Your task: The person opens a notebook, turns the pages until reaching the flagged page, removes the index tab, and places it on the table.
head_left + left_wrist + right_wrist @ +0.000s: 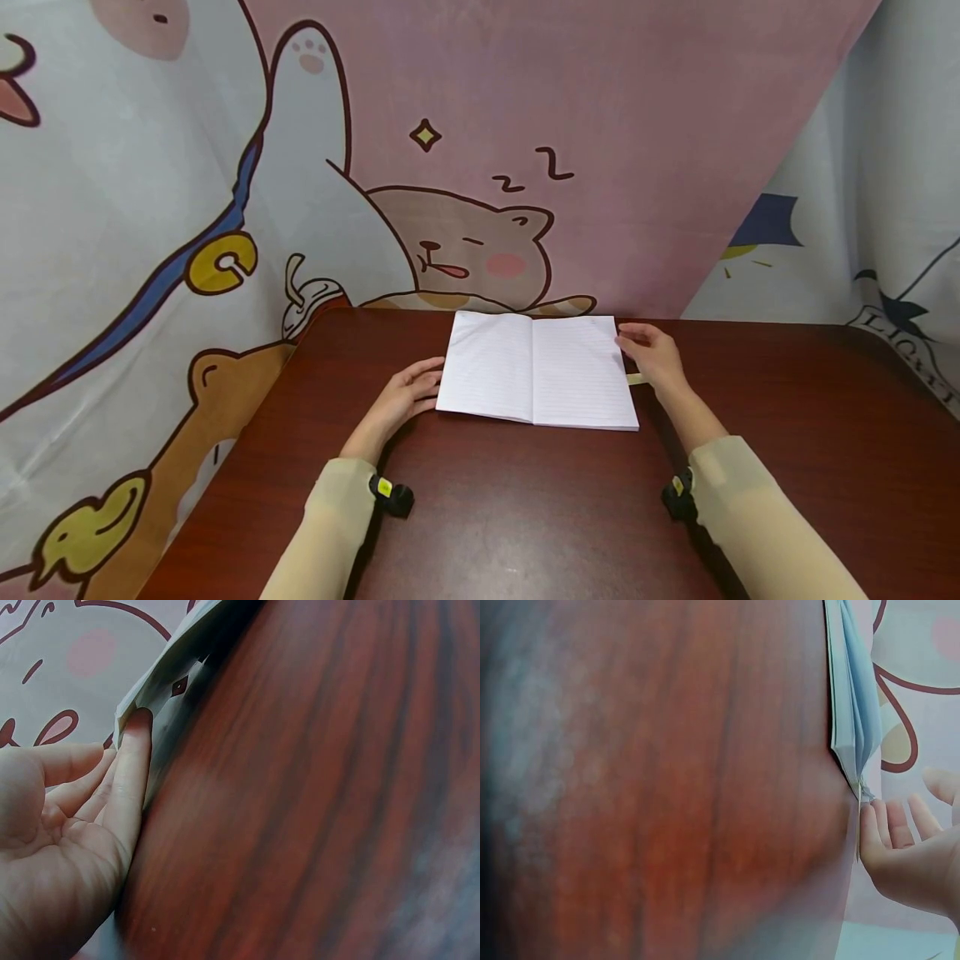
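Observation:
An open notebook (pixel 577 367) with blank lined pages lies on the table, its left side slightly lifted at the edge. At its left edge is my left hand (pixel 405 396), fingers extended. In the left wrist view, the lowest finger (pixel 135 754) reaches under the notebook's cover (pixel 169 690), against its dark patterned underside. My right hand (pixel 654 358) is at the upper right edge, its fingers loosely bent and the thumb apart from them. A pale yellow strip (pixel 636 378) sticks out from that edge beneath the hand. Whether the right fingertips touch the pages is hard to tell.
The dark reddish-brown table (pixel 495 508) extends in front of the notebook and to both sides. A cloth with cartoon animals (pixel 480 242) hangs right behind the table's back edge. A black wrist camera (pixel 393 497) sits at the left sleeve, another (pixel 678 497) at the right.

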The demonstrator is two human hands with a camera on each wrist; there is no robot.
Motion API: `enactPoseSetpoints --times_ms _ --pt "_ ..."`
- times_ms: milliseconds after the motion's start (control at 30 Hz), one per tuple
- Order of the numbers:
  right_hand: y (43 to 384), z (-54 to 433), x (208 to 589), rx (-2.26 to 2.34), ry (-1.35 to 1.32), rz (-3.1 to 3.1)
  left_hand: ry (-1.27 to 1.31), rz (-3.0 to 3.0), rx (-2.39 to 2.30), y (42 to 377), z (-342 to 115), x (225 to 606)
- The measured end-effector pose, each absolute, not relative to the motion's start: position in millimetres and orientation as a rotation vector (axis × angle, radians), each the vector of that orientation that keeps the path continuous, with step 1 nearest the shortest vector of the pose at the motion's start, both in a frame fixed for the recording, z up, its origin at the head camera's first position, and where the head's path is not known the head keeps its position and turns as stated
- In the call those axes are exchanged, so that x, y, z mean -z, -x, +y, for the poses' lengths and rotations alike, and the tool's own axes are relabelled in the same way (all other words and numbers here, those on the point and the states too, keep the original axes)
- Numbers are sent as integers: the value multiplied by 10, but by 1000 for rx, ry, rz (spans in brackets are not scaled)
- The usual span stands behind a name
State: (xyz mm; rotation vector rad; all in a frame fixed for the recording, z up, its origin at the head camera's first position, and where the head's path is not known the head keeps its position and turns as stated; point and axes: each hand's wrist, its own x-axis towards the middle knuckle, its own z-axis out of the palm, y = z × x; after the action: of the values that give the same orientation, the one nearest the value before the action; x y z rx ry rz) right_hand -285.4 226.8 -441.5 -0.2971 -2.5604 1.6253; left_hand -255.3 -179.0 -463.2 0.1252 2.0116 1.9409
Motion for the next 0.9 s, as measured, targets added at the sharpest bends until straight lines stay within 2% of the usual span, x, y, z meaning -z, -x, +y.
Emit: enactPoseSetpoints --times_ms 900 --pt "2888 2345 4437 -1490 290 -2801 -93 2026 -1929 2561 -1776 4633"
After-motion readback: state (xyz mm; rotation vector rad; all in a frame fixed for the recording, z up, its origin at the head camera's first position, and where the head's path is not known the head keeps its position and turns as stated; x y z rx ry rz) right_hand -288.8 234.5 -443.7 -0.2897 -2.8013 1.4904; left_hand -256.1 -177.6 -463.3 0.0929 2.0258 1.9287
